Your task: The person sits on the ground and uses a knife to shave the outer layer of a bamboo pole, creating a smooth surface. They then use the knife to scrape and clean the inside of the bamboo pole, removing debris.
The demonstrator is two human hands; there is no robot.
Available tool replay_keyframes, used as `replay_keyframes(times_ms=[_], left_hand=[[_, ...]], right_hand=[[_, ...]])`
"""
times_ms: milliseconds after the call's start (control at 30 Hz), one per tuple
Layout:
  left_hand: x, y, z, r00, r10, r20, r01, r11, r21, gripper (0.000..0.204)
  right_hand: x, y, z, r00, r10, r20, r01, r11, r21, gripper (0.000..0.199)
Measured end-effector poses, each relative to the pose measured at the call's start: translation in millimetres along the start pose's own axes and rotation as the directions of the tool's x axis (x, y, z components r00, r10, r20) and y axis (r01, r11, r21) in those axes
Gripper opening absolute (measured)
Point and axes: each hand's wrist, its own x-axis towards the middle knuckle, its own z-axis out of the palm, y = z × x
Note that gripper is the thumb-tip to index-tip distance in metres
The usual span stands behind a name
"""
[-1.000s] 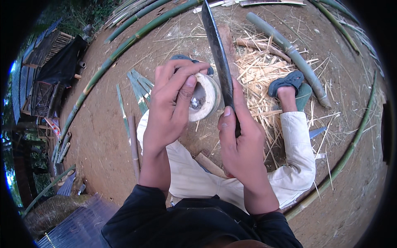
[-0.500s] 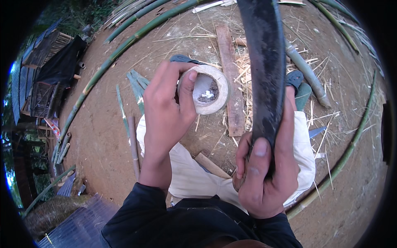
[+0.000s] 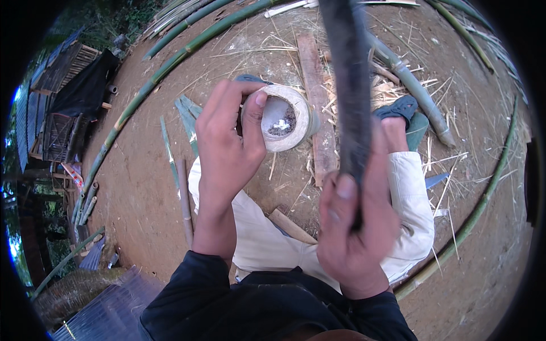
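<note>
My left hand [image 3: 224, 139] is wrapped round the rim of a bamboo tube [image 3: 304, 122], thumb over its near edge. The tube's open end faces up at me, and its hollow holds dark and white bits at the bottom. In my right hand [image 3: 361, 241] is the handle of a machete [image 3: 347, 85], gripped with the thumb along it. Its long dark blade points away, just to the right of the tube and apart from it. Blade and right fingers are blurred by motion.
A reddish plank [image 3: 309, 62] lies on the dirt ground beyond the tube, beside pale bamboo shavings [image 3: 387, 94]. A thick bamboo pole [image 3: 418, 85] rests by my sandalled right foot [image 3: 396, 111]. Long green poles [image 3: 156, 79] curve around the yard. Split green strips [image 3: 186, 122] lie at left.
The machete and my right hand have shifted left, and the blade has turned so it looks narrower. My left hand and the bamboo tube have moved only slightly.
</note>
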Motion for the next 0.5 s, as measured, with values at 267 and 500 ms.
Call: replay_keyframes(times_ms=[267,500], left_hand=[[-2.0,-2.6,-0.6,1.0,-0.013,-0.011,0.013,0.999,-0.036,0.007],[-0.7,-3.7,-1.5,0.998,-0.063,-0.003,0.063,0.995,-0.081,0.007]], right_hand=[[3.7,-9.6,-8.1,0.995,0.079,0.061,-0.083,0.995,0.06,0.048],[1.6,11.6,1.0,0.972,0.165,0.166,-0.173,0.984,0.032,0.047]])
